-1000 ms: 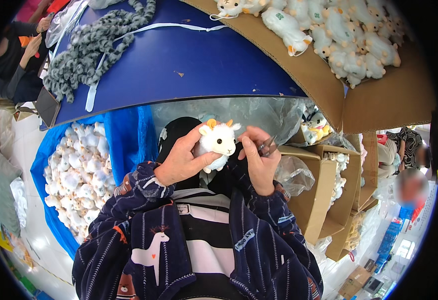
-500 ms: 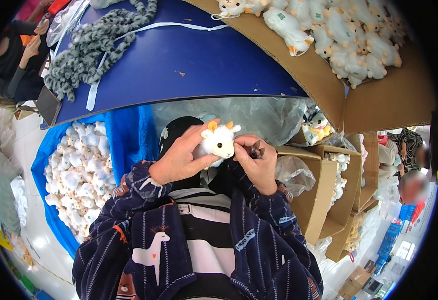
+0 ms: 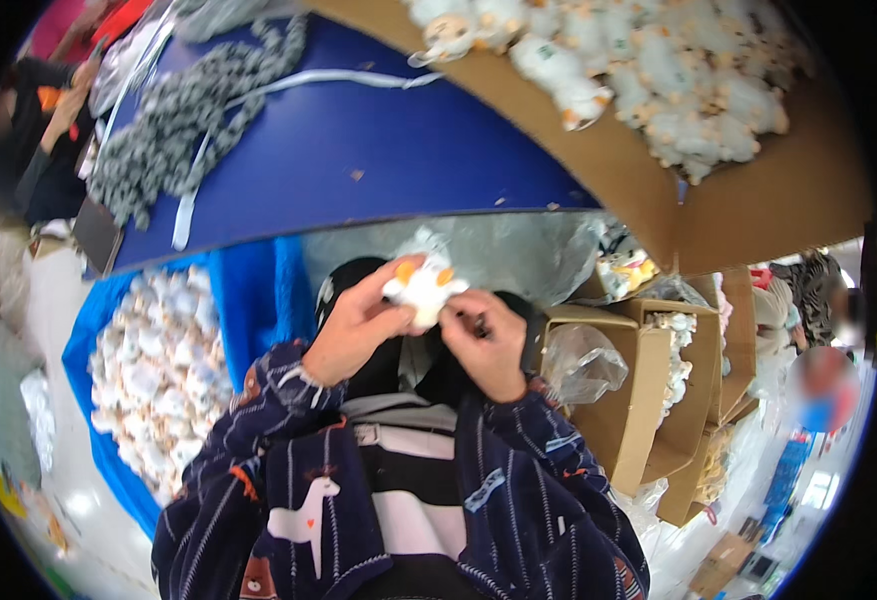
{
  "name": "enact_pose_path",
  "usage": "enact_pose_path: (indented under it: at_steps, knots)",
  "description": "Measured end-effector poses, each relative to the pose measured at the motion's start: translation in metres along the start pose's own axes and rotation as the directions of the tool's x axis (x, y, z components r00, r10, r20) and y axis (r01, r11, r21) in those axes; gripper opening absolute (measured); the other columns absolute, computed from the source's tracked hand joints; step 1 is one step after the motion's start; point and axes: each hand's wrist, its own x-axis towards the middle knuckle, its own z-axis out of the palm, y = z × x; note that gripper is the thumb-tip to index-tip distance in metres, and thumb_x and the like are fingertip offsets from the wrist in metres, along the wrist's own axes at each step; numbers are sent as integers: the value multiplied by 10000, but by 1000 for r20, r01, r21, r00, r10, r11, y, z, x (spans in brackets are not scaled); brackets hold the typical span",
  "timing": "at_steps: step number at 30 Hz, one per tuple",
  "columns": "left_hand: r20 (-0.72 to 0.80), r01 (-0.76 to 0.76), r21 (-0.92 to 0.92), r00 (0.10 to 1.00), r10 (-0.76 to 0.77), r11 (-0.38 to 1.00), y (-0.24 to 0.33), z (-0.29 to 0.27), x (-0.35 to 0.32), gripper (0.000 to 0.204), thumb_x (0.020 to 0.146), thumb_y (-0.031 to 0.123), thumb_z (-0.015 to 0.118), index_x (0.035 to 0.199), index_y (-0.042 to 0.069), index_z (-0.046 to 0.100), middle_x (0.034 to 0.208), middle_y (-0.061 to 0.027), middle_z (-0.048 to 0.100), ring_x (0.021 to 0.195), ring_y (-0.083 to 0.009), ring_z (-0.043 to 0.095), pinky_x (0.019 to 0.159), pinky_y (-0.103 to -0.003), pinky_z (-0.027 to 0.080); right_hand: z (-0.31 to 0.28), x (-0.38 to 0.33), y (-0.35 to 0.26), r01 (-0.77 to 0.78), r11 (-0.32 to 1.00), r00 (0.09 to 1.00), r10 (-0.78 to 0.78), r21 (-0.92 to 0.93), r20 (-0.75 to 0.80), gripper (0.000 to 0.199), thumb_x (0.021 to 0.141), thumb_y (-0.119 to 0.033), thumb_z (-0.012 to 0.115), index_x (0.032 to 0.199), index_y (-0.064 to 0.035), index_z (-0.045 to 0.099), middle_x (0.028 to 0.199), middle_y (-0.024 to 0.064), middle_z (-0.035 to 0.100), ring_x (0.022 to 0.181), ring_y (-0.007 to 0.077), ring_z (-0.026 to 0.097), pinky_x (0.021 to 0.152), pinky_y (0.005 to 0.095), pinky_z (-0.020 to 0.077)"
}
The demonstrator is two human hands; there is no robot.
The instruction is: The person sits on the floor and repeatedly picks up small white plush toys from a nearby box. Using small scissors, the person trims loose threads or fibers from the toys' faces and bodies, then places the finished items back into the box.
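Observation:
A small white plush goat (image 3: 423, 297) with orange horns or ears is gripped in my left hand (image 3: 353, 325), above my lap. Its head tips down toward me, and the picture is blurred there. My right hand (image 3: 488, 345) is closed beside it, the fingertips at the toy's right edge. Within the curled right fingers sits a small dark object (image 3: 480, 325), mostly hidden, its kind unclear.
Left of me stands a blue bag (image 3: 83, 375) full of white plush toys (image 3: 153, 360). A blue table (image 3: 388, 150) ahead bears grey fluffy strands (image 3: 183, 120). An open carton (image 3: 768, 215) of plush goats is at the upper right; more cartons (image 3: 613, 430) stand below. Other people are nearby.
The plush goat has turned in my left hand, its head from facing right to tipping down toward me. My right hand has shifted slightly left and down, staying by the toy.

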Motion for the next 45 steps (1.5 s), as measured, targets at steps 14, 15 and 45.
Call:
enact_pose_path:
  at_steps: [14, 15, 45]
  knots:
    - [-58, -131, -162, 991, 123, 978, 11, -15, -1, 474, 837, 24, 534, 1287, -6, 389, 1201, -157, 529, 1033, -264, 577, 834, -385, 497, -17, 75, -19, 208, 962, 975, -190, -175, 116, 304, 788, -93, 638, 1067, -39, 530, 954, 118, 556, 755, 317, 595, 638, 359, 498]
    - [-64, -130, -160, 991, 121, 978, 13, -14, -3, 477, 832, 23, 534, 1285, -9, 388, 1192, -161, 535, 1021, -271, 583, 824, -384, 499, -21, 87, -18, 186, 954, 982, -171, -235, 82, 310, 791, -102, 634, 1074, -37, 527, 967, 123, 555, 777, 321, 596, 645, 365, 499]
    - [180, -3, 71, 984, -9, 997, 15, 27, 23, 475, 848, 8, 551, 1290, -14, 379, 1193, -137, 511, 1025, -250, 560, 812, -368, 516, -399, 65, 135, -366, 708, 527, -378, -605, -761, 222, 858, -178, 589, 1017, -23, 587, 969, 138, 595, 867, 284, 584, 737, 359, 477]
